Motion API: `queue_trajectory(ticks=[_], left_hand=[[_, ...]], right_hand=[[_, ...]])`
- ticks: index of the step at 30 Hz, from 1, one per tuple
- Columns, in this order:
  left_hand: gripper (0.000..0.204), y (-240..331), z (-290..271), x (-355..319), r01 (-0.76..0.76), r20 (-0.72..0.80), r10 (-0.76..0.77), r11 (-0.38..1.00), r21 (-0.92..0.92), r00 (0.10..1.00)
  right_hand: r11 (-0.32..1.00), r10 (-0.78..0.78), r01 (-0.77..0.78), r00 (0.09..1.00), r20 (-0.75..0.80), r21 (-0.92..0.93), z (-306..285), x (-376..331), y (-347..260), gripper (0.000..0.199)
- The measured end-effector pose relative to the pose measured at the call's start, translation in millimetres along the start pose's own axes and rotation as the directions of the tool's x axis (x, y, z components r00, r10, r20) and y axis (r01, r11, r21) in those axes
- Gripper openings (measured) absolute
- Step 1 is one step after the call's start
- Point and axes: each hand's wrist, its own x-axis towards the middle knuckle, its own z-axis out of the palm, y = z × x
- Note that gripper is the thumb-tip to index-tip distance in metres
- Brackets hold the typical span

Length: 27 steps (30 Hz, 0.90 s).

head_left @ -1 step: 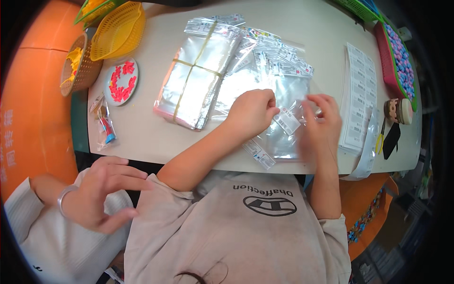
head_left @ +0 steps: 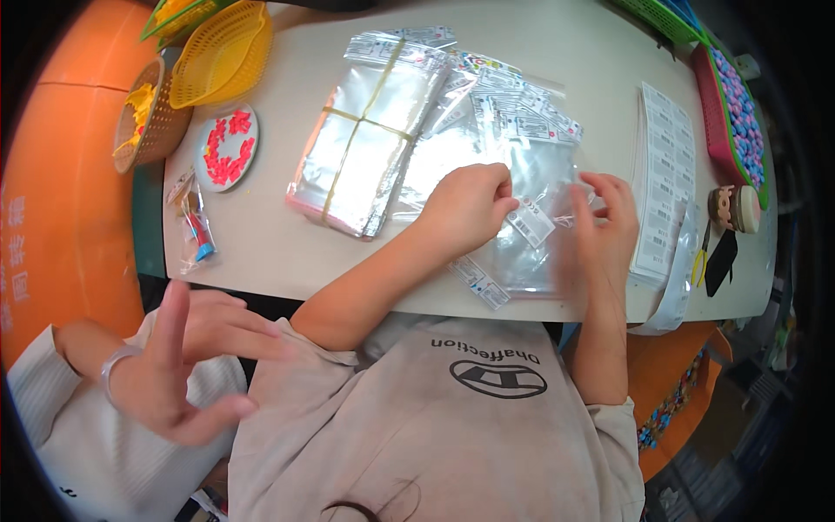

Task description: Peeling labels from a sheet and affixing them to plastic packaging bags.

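Left hand (head_left: pixel 470 205) — curled, palm down

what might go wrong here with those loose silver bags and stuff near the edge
The loose silver bags overlap near the left hand and right hand, so two might lift together or they might slide. The pale strip sticking over the front edge of the table might be snagged by a passing arm.

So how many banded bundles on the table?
1: the silver bag bundle, tied crosswise, left of the loose bags and the left hand. Any underneath would be hidden.
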Motion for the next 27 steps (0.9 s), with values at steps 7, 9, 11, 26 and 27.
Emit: queue_trajectory(ticks=[7, 9, 11, 26, 27], left_hand=[[0.01, 2, -39, 2, 0.092, -0.192, -0.099, 0.995, -0.042, 0.976], [0.013, -7, -52, 3, 0.073, -0.251, -0.079, 0.997, -0.032, 0.965], [0.021, -10, -60, 4, 0.149, -0.492, -0.093, 0.986, 0.075, 0.865], [0.027, -15, -23, 1, 0.206, -0.484, 0.128, 0.79, 0.578, 0.866], [0.029, -14, -20, 0, 0.148, -0.508, 0.273, 0.752, 0.643, 0.817]], right_hand=[[0.961, -0.254, 0.247, 0.966, -0.048, -0.121, 6, 21, 20, 0.046], [0.942, -0.321, 0.318, 0.947, -0.005, -0.108, 18, 18, 14, 0.052], [0.891, -0.384, 0.419, 0.901, 0.203, -0.174, 26, 8, 10, 0.062], [0.917, -0.28, 0.359, 0.889, 0.362, -0.174, 3, -17, 19, 0.07], [0.908, -0.223, 0.346, 0.876, 0.426, -0.236, 2, -19, 18, 0.071]])
